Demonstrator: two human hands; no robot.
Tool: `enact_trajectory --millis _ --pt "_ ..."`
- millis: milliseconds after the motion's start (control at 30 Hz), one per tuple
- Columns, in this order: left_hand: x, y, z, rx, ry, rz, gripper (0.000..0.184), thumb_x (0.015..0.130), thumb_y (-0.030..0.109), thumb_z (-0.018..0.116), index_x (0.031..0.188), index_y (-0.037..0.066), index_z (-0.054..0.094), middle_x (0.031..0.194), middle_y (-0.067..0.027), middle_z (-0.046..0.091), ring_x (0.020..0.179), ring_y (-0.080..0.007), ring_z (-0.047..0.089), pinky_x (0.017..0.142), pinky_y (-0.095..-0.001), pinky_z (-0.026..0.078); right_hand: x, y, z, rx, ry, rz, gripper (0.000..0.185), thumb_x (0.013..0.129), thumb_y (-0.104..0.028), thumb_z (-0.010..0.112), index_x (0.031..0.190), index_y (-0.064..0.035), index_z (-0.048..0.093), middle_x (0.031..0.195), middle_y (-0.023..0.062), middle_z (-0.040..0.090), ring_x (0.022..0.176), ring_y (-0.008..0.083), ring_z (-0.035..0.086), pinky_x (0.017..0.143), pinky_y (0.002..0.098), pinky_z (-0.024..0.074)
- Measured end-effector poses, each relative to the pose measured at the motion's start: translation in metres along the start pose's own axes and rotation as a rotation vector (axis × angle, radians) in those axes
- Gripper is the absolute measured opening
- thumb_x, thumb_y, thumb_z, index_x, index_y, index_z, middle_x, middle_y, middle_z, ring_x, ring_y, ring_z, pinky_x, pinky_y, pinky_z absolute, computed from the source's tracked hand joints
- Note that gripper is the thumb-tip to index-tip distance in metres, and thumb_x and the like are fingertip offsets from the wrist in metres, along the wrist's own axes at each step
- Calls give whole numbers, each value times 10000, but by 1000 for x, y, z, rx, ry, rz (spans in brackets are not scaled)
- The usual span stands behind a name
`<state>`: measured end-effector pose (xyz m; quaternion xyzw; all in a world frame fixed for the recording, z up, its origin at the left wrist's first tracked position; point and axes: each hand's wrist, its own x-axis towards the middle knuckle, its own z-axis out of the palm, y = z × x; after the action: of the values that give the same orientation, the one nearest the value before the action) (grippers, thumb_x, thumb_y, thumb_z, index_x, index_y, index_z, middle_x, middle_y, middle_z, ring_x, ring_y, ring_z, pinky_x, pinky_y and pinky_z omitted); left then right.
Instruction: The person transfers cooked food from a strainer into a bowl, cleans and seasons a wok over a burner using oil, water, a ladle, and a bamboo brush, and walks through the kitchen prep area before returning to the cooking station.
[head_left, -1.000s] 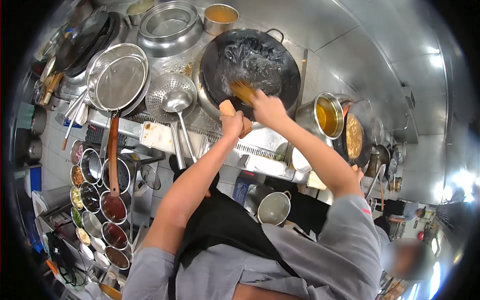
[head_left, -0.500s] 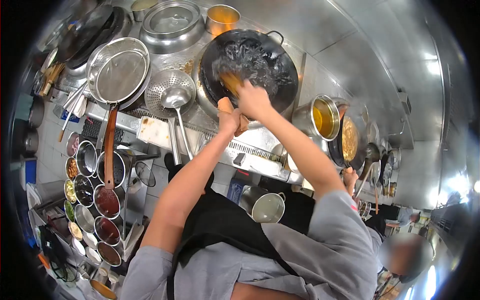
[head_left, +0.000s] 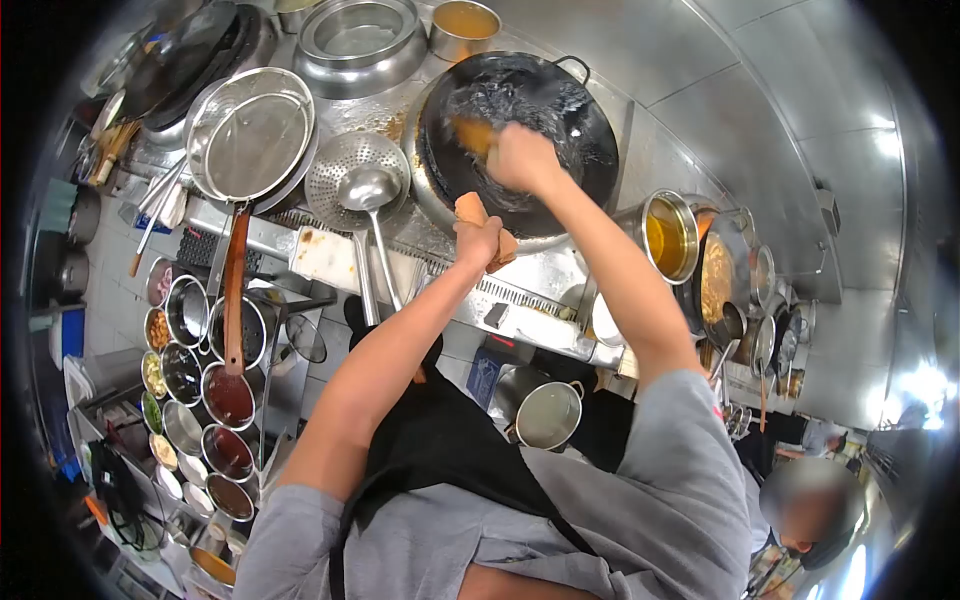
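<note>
A black wok (head_left: 597,165) with wet, swirling water inside sits on the stove. My right hand (head_left: 523,158) is closed around a yellowish-brown brush (head_left: 474,134), probably bamboo, whose motion-blurred end is in the water. At the wok's near rim, my left hand (head_left: 478,240) grips a folded tan cloth (head_left: 503,250). Whether wok metal lies inside the cloth is hidden. Left of the wok, a steel ladle (head_left: 368,186) rests on a perforated skimmer (head_left: 325,180).
A mesh strainer (head_left: 250,135) lies to the left. Pots of yellow liquid (head_left: 665,238) and orange liquid (head_left: 466,20) flank the wok. Ingredient containers (head_left: 228,395) line the lower left. A pail (head_left: 548,415) stands below the counter; another person (head_left: 810,505) is at lower right.
My right hand and the brush have shifted up and slightly right within the wok. The whole view has moved a little; my left hand still grips the cloth at the rim.
</note>
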<state>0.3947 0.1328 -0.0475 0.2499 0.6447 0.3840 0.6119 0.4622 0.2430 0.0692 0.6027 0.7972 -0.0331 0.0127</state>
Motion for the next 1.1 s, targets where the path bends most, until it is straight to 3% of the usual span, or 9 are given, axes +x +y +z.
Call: enact_trajectory --millis 100,200,333,533,667,767,867,1000,1100 --pt "-6 4 -1 -12 -27 -24 557 802 236 620 1139 -131 372 1041 -222 565 897 -270 612 774 -348 503 -82 15 -19 -90 -234 -143 243 753 -159 568 918 -15 673 1071 233 590 873 374 659 800 464 525" --pt "-11 5 0 -111 -34 -28 516 804 225 615 1112 -113 377 1006 -210 568 874 -257 612 752 -354 508 -60 86 0 -280 -206 203 306 810 -237 570 997 -1 626 981 218 638 877 365 670 792 444 532" --pt "-27 33 -9 -185 -81 -17 448 802 188 606 1069 -103 394 922 -179 570 849 -238 612 720 -347 517 45 90 -13 184 -69 582 340 770 -282 578 989 -54 703 1075 171 663 1005 342 643 864 437 510" --pt "-14 13 -10 -226 -189 -38 432 791 166 614 1058 -94 396 907 -180 568 776 -236 624 682 -351 526 -37 4 16 -35 -17 70 232 749 -127 566 948 -29 635 991 204 596 863 375 659 764 456 532" --pt "-10 11 -5 -130 -87 -29 435 805 166 601 1089 -78 380 930 -165 555 792 -229 613 696 -350 517 -69 83 19 -258 -200 434 266 798 -160 572 1051 -92 614 1066 170 562 837 345 670 715 422 548" --pt "14 -22 1 -155 -146 -10 480 806 182 607 1118 -80 354 988 -181 549 835 -241 603 735 -351 507 -1 110 20 21 71 574 320 809 -247 550 1078 -99 639 1115 186 597 942 392 641 805 462 528" --pt "16 -26 1 -204 -124 6 196 843 151 556 897 -35 522 770 -103 595 658 -207 623 581 -348 514 28 61 54 95 129 475 286 804 -214 514 1001 -66 659 1052 217 611 932 403 642 827 473 518" --pt "11 -11 -2 -152 -114 11 178 855 135 544 907 -34 524 792 -111 602 665 -205 625 583 -345 513 -57 12 30 56 45 52 277 784 -140 556 1049 -74 601 1077 191 575 825 378 664 737 454 539" --pt "21 -22 4 -23 14 52 269 845 187 563 963 -52 526 853 -123 605 730 -212 628 643 -350 512 -110 49 19 -98 -133 94 323 767 -130 587 1087 -90 604 1088 163 562 824 349 670 725 440 540"
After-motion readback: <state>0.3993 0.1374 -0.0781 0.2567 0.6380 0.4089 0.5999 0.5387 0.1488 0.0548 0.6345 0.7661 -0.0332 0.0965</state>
